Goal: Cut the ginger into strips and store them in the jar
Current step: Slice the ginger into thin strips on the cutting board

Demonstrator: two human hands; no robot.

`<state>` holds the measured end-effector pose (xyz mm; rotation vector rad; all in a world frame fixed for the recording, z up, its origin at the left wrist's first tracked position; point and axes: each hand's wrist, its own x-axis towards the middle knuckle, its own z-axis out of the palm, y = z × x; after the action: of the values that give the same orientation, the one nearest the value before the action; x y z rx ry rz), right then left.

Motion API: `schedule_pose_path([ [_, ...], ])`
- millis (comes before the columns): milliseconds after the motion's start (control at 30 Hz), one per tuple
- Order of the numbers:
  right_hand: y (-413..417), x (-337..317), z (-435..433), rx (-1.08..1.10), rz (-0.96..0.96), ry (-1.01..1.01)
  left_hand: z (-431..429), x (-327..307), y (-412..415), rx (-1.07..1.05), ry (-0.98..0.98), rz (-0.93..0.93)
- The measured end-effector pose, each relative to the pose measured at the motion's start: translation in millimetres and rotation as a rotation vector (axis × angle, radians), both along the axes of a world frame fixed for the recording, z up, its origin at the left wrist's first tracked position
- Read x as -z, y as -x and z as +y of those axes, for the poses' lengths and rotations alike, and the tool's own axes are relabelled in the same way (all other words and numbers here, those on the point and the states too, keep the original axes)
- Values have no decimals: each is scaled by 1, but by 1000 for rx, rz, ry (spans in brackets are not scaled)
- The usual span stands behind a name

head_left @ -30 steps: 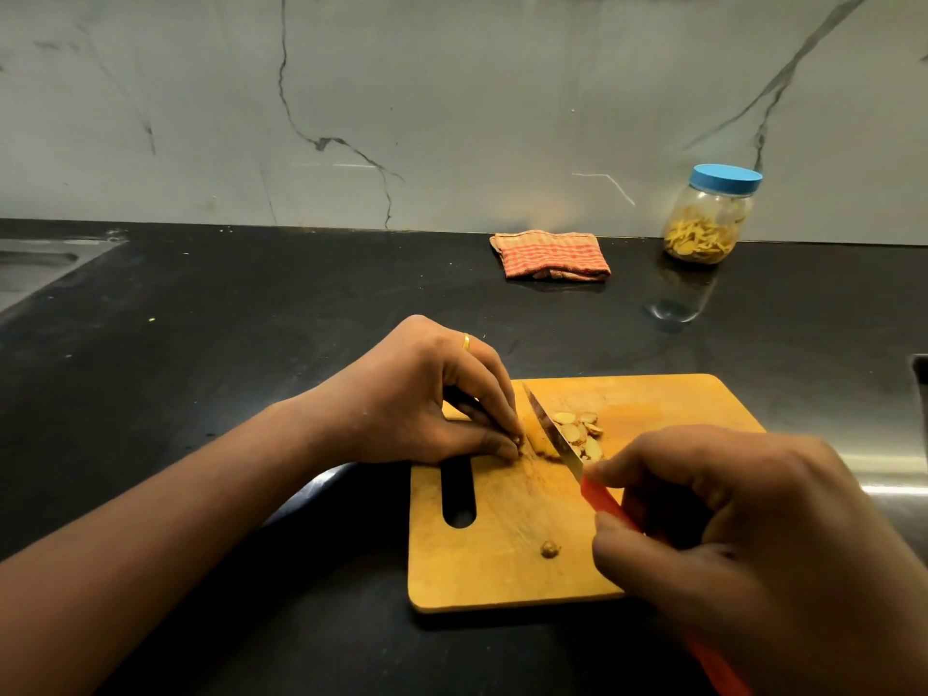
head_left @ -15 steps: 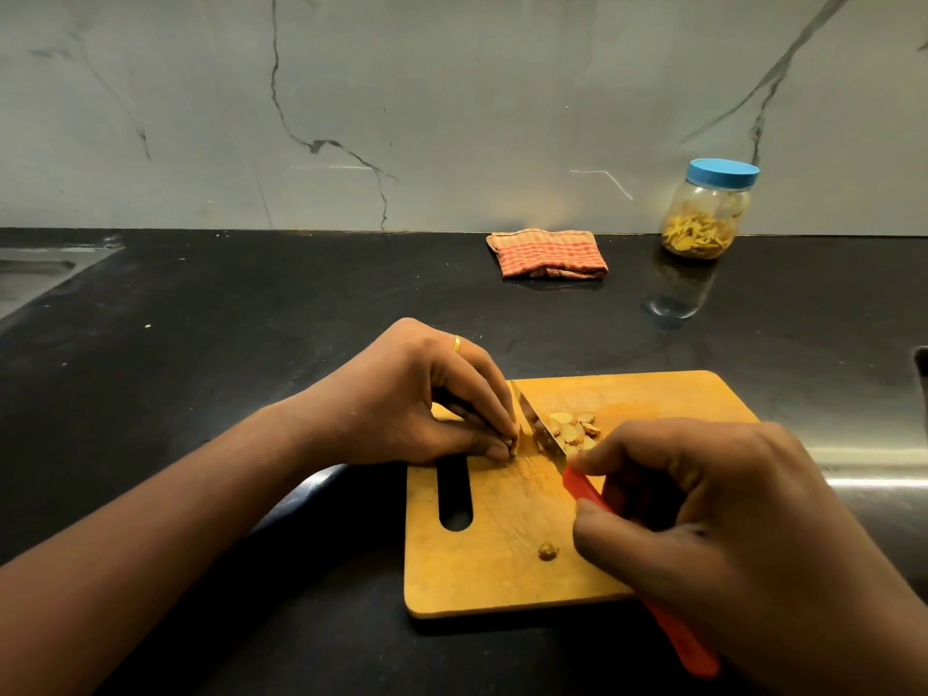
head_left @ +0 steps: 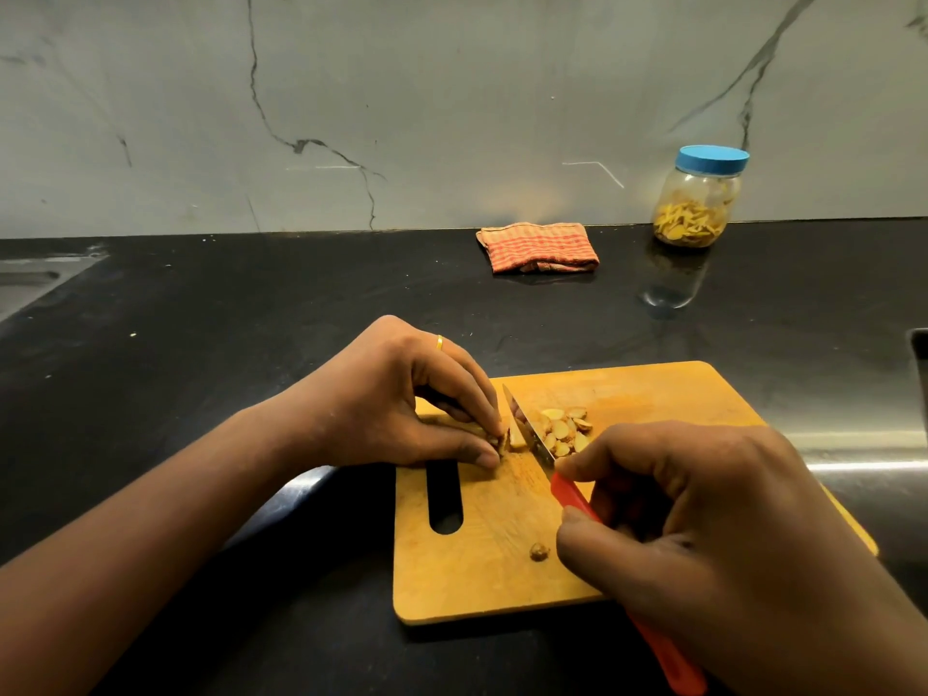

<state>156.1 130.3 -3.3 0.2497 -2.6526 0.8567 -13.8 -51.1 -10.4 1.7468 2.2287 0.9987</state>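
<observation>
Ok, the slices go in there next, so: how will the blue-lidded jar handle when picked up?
The jar looks like clear plastic and holds only a low layer of ginger strips, so probably light. Its smooth rounded wall might be slippery to grip. Upright on a wide base, it would likely slide rather than tip.

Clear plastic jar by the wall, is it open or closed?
Closed: a blue lid caps the upright clear plastic jar.
</observation>
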Motion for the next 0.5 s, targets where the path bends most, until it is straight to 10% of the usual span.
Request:
schedule_pose_path([
  [500, 0, -3, -14, 27, -32, -55, 3, -1, -3, -21, -14, 84],
])
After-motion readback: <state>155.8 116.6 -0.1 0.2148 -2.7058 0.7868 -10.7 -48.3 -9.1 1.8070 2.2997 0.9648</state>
